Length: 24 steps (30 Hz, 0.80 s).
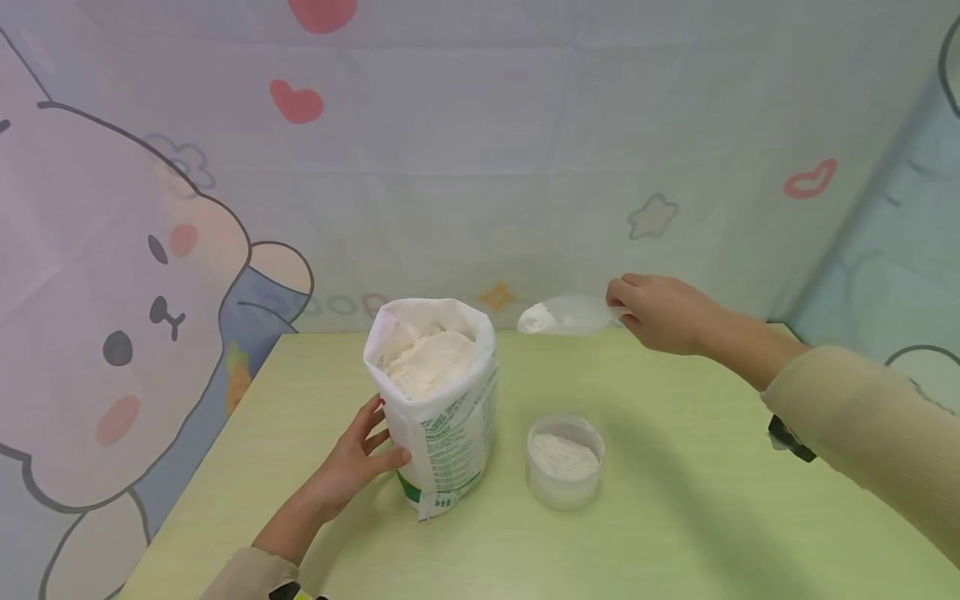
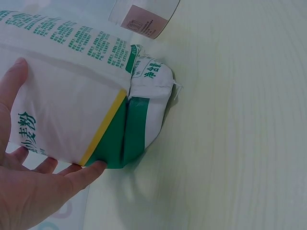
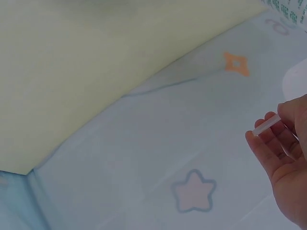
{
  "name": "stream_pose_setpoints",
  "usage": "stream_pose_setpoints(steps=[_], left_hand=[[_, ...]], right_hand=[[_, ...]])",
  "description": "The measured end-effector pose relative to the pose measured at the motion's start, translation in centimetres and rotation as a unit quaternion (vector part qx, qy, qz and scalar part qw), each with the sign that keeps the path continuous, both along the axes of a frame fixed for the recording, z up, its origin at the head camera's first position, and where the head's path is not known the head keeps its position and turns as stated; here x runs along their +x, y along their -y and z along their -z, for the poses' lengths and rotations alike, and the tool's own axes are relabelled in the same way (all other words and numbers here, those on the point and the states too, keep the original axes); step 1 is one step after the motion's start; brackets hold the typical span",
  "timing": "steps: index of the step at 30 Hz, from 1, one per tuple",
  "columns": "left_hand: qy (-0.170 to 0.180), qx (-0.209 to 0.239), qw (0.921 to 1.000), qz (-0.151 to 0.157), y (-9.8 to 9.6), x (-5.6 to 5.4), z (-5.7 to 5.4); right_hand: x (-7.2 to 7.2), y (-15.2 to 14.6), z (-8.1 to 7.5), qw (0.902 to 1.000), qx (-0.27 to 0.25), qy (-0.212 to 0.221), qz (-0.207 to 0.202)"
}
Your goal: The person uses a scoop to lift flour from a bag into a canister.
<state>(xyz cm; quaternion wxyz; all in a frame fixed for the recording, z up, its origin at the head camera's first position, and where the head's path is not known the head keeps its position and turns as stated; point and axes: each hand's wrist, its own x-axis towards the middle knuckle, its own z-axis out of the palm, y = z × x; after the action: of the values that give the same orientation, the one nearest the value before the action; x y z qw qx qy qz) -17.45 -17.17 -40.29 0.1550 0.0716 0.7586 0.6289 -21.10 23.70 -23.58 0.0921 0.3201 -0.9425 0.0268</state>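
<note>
An open-topped white flour bag (image 1: 450, 442), printed in green, stands upright on the table, with pale flour (image 1: 433, 362) filling it near the rim. My left hand (image 1: 347, 468) holds the bag's lower left side, thumb on one face and fingers spread along another; the left wrist view shows this hand (image 2: 48, 184) near the green base. Up in the air to the right, my right hand (image 1: 667, 312) pinches the handle of a translucent scoop (image 1: 581, 315) that carries flour at its tip. Below the scoop sits a round clear tub (image 1: 564, 492) with flour inside.
The pale green table (image 1: 645, 533) ends at the back against a hanging cloth (image 1: 465, 192) patterned with hearts, stars and a cartoon animal. The tub stands close to the bag's right side.
</note>
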Motion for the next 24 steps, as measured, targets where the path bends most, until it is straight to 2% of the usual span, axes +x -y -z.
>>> stream_pose_setpoints(steps=[10, 18, 24], left_hand=[[-0.001, 0.001, 1.0000, 0.004, 0.0, 0.1, -0.1], [0.000, 0.008, 0.9999, 0.015, 0.0, 0.1, -0.1], [0.001, 0.005, 0.9999, 0.015, 0.0, 0.1, -0.2]], right_hand=[[0.1, -1.3, 2.5, 0.9999, 0.011, -0.003, -0.008], [0.6, -1.3, 3.2, 0.9958, 0.067, -0.029, -0.055], [0.9, -1.0, 3.4, 0.9842, 0.135, -0.070, -0.091]])
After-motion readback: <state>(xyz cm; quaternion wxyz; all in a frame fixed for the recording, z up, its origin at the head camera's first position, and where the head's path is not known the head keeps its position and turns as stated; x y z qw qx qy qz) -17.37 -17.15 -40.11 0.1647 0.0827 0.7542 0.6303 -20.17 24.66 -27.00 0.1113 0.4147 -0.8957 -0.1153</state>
